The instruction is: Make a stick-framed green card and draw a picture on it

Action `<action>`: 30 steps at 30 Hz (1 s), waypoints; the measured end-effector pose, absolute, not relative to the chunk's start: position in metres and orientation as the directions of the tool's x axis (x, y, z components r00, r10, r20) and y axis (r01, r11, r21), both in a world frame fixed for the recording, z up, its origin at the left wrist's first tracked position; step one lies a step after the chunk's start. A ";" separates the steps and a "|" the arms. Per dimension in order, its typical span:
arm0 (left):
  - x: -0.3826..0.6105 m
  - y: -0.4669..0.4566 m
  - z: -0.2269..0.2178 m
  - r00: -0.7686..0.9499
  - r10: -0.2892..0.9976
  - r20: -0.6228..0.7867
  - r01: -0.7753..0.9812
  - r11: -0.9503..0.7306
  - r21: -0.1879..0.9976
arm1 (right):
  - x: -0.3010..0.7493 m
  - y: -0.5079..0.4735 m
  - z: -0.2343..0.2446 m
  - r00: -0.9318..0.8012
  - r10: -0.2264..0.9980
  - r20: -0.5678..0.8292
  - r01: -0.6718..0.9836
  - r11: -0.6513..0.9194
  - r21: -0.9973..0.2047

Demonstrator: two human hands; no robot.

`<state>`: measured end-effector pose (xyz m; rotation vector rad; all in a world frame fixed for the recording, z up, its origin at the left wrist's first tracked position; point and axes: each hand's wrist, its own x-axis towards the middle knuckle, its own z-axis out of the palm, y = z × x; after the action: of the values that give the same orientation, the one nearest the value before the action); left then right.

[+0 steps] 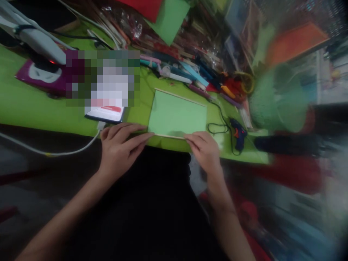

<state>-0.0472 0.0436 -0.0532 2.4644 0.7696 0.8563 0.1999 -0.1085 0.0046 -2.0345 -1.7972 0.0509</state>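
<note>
A light green sheet of paper (pixel 178 113) lies on the green table top. One thin pale stick (pixel 181 97) runs along its far edge. A second thin stick (pixel 170 136) lies along the near edge, close to the table's front. My left hand (pixel 119 146) has its thumb and fingertips closed at the left end of that near stick, with the other fingers stretched over the table. At the right end, my right hand (pixel 205 146) pinches the same stick between thumb and fingers. The fingertips hide both ends of it.
A phone (pixel 111 111), partly pixelated, is plugged into a white cable (pixel 78 150) left of the paper. Beyond it sits a purple power strip (pixel 40 74). On the right rests a blue glue gun (pixel 239 135) with its black cord. Pens and craft supplies crowd the back.
</note>
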 end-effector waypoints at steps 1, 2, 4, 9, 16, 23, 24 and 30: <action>-0.047 0.044 -0.053 0.659 0.616 0.432 0.364 -0.763 0.534 | 0.200 -0.109 0.004 0.161 0.952 0.260 0.940 -0.068 -0.334; -0.048 0.043 -0.054 0.661 0.614 0.430 0.367 -0.765 0.528 | 0.201 -0.110 0.004 0.163 0.949 0.269 0.940 -0.066 -0.335; -0.048 0.043 -0.055 0.666 0.613 0.425 0.374 -0.768 0.520 | 0.204 -0.113 0.005 0.179 0.946 0.269 0.938 -0.082 -0.336; -0.049 0.044 -0.057 0.665 0.609 0.433 0.373 -0.772 0.514 | 0.216 -0.130 0.009 0.342 0.897 0.279 0.904 -0.234 -0.357; -0.049 0.045 -0.057 0.660 0.620 0.425 0.361 -0.758 0.544 | 0.227 -0.157 0.014 0.459 0.830 0.316 0.862 -0.330 -0.384; -0.050 0.045 -0.062 0.655 0.625 0.425 0.357 -0.751 0.556 | 0.221 -0.163 0.003 0.452 0.824 0.341 0.863 -0.307 -0.401; -0.050 0.045 -0.062 0.656 0.624 0.425 0.355 -0.752 0.556 | 0.220 -0.164 0.001 0.453 0.820 0.349 0.864 -0.307 -0.400; -0.050 0.045 -0.058 0.663 0.602 0.445 0.352 -0.775 0.525 | 0.218 -0.167 -0.006 0.433 0.838 0.331 0.881 -0.316 -0.352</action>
<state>-0.0498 0.0452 -0.0584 2.4835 0.7491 0.8689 0.2181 -0.1667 -0.0058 -2.2102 -1.4484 -0.1188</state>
